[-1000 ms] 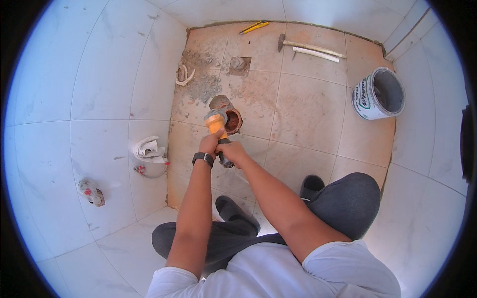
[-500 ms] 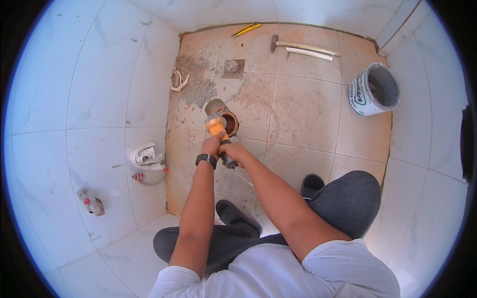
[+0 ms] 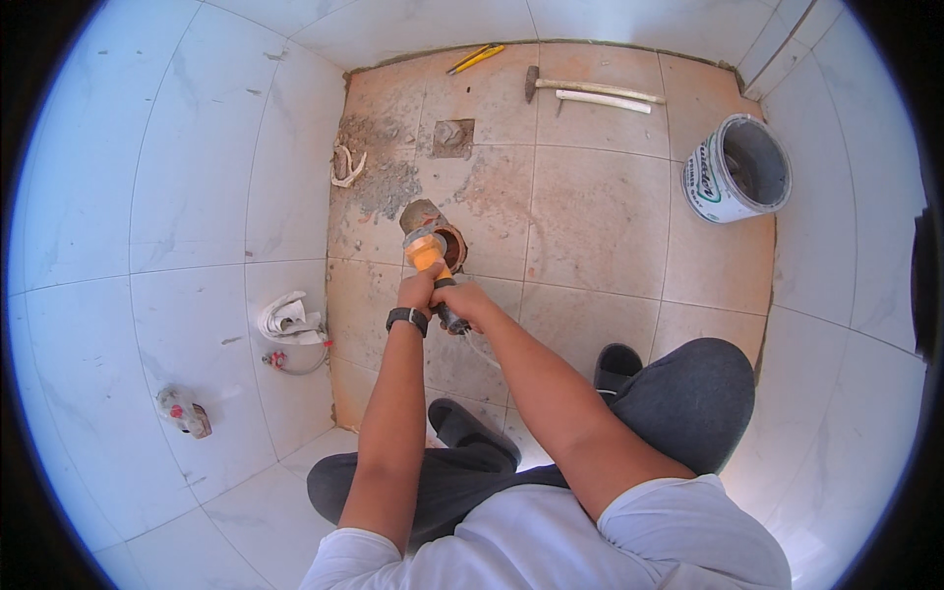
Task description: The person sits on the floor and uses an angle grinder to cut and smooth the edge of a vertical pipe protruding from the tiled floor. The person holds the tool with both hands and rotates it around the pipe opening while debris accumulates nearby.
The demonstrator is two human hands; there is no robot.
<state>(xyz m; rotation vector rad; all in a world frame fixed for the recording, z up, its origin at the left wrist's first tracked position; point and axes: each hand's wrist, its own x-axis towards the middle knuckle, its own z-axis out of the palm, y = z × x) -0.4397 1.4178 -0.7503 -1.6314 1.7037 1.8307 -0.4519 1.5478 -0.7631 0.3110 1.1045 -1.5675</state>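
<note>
Both my hands grip a yellow and black angle grinder [image 3: 429, 255]. My left hand [image 3: 417, 292], with a dark watch at the wrist, is closed around its yellow body. Closer to me, my right hand [image 3: 468, 303] wraps the dark rear end, where a pale cord comes out. The grinder's head rests at or just over the edge of a round drain hole [image 3: 452, 247] in the floor; its disc cannot be made out. A broken grey cement patch [image 3: 423, 212] lies just beyond the head.
A hammer [image 3: 596, 91] and a white stick [image 3: 604, 101] lie far off, with a yellow utility knife [image 3: 479, 59] to their left. A white bucket [image 3: 710, 183] stands right. Rubble [image 3: 390, 186] lies beside a square floor recess [image 3: 453, 139]. Pipe fittings [image 3: 278, 360] protrude from the left wall.
The view has shifted slightly, so the floor items sit a little differently. Both hands keep their hold on the grinder at the same drain hole.
</note>
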